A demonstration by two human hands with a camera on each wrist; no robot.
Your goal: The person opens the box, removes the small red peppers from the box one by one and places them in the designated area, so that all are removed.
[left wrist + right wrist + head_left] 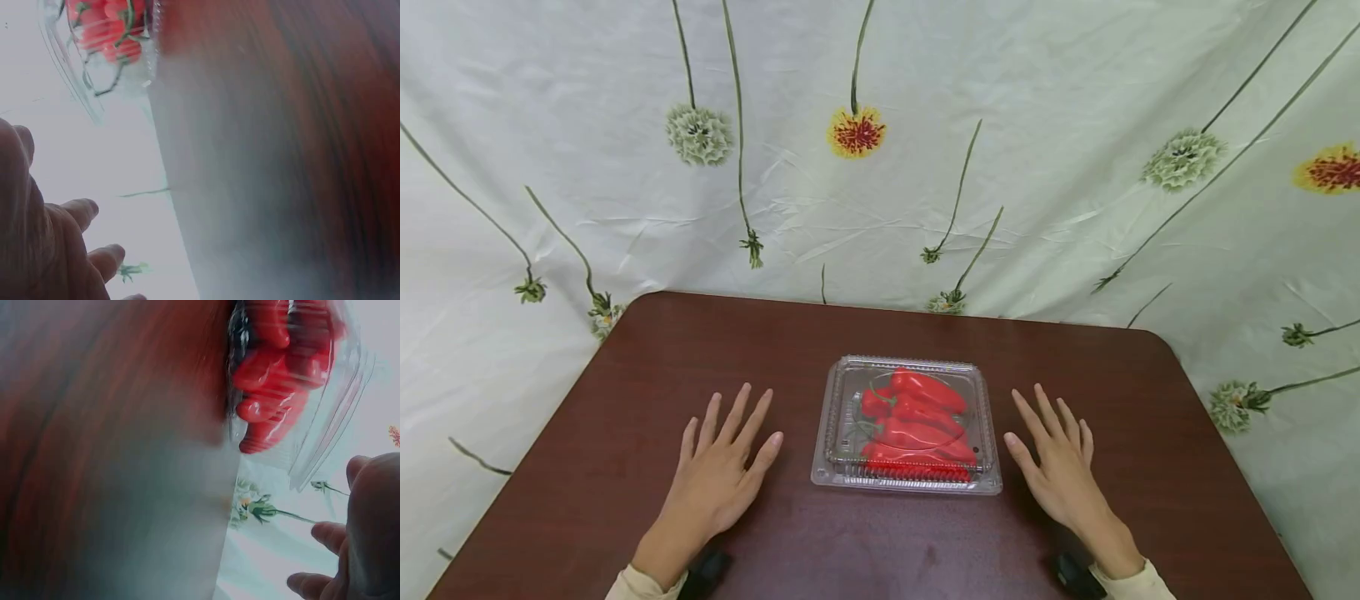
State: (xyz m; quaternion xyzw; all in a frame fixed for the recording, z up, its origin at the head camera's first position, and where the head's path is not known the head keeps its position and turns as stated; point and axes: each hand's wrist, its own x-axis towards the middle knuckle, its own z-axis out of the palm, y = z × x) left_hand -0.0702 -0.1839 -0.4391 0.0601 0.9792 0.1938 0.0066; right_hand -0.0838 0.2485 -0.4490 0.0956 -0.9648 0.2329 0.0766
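Note:
A clear plastic clamshell box (842,425) with its lid down stands in the middle of the table. Inside it lie several red peppers (917,421) with green stems. To the left of the box is my left hand (715,475), fingers spread and straight, holding nothing. My right hand (1060,475) is on the other side, likewise spread and apart from the box. In the left wrist view the peppers' stems (128,25) show through the plastic. The right wrist view has the rounded pepper tips (269,394) close to the box wall.
The dark reddish-brown table (700,342) has rounded far corners. Behind and beside it hangs a pale cloth (1037,100) printed with flowers and long stems. A dark band (1078,575) sits at the right wrist, and another dark piece (706,573) at the left.

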